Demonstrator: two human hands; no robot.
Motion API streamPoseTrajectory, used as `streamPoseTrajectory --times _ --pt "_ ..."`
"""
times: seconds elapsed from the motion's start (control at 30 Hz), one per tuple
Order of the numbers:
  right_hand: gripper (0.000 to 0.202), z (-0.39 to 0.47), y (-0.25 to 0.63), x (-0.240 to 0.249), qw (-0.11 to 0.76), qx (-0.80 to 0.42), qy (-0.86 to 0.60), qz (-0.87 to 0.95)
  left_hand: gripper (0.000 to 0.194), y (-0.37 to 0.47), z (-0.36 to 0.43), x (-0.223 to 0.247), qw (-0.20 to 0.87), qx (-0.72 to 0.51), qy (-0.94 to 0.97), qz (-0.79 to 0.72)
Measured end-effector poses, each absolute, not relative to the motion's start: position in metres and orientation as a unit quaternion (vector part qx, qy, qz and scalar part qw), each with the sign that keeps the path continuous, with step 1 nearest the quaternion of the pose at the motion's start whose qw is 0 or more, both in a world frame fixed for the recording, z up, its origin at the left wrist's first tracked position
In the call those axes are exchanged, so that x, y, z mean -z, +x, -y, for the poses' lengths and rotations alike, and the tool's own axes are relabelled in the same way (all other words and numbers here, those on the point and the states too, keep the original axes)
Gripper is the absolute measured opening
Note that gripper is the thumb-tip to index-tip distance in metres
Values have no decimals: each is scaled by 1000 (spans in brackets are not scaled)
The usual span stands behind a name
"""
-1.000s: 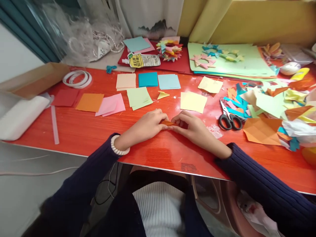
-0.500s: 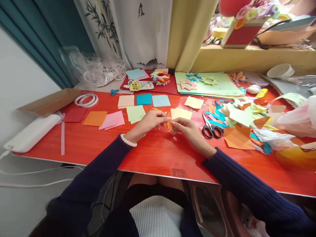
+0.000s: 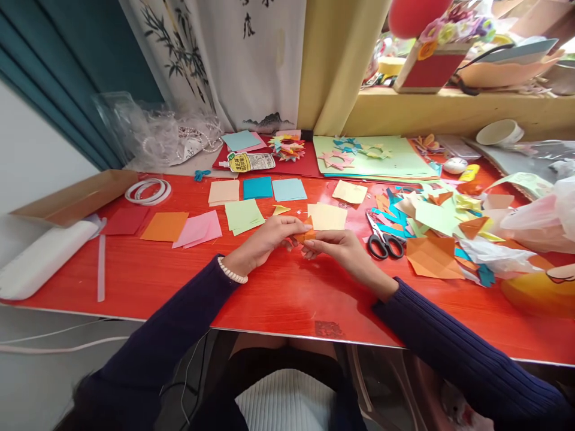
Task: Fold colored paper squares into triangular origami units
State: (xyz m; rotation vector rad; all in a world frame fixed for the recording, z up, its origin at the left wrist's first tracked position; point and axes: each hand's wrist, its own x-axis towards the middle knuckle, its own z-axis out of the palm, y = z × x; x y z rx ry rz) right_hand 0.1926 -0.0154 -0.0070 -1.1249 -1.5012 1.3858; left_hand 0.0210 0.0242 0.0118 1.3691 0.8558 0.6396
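Note:
Between my two hands is a small folded piece of orange paper (image 3: 307,230), held just above the red table (image 3: 278,293). My left hand (image 3: 276,236) pinches its left side, with thumb and fingertips closed on it. My right hand (image 3: 339,246) grips its right side the same way. Fingers cover much of the paper, so its exact folds are hidden. Right behind it lies a pale yellow square of paper (image 3: 329,216). A small folded yellow piece (image 3: 281,209) rests beyond my left hand, beside a light green paper stack (image 3: 245,214).
Black-handled scissors (image 3: 384,239) lie right of my right hand, before a heap of paper scraps (image 3: 438,212). Coloured paper squares (image 3: 165,226) spread leftward. A glue pouch (image 3: 250,162) and folded paper rings (image 3: 287,148) sit at the back. White coils (image 3: 148,191) lie left.
The orange paper has turned from near upright to a flatter angle, and both hands have closed in on it. The camera view has shifted slightly.

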Motion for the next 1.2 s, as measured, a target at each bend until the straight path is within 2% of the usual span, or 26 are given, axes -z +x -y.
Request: streamPoseTrajectory --times 0.1,0.17,0.23,0.37,0.5,0.67,1.0,1.2 --pt "22 15 193 8 408 -521 -458 594 25 20 -23 -13 626 -296 610 -386" --pt "28 13 194 8 428 -513 -476 571 24 20 -21 -14 569 -341 633 -399" --pt "36 12 194 6 429 -536 -498 530 21 21 -19 -13 469 -396 677 -406" --pt "59 12 195 0 366 -676 -469 434 14 18 -17 -6 265 -437 793 -331" --pt "30 15 197 0 389 -705 -408 432 14 14 -19 4 190 -393 869 -235" --pt "24 15 197 5 412 -668 -395 478 10 18 -18 8 221 -386 856 -261" --pt "28 13 196 9 405 -669 -368 502 14 29 -13 8 389 -389 738 -391" --pt "32 12 194 9 397 -682 -367 492 16 29 -13 8 408 -388 728 -391"
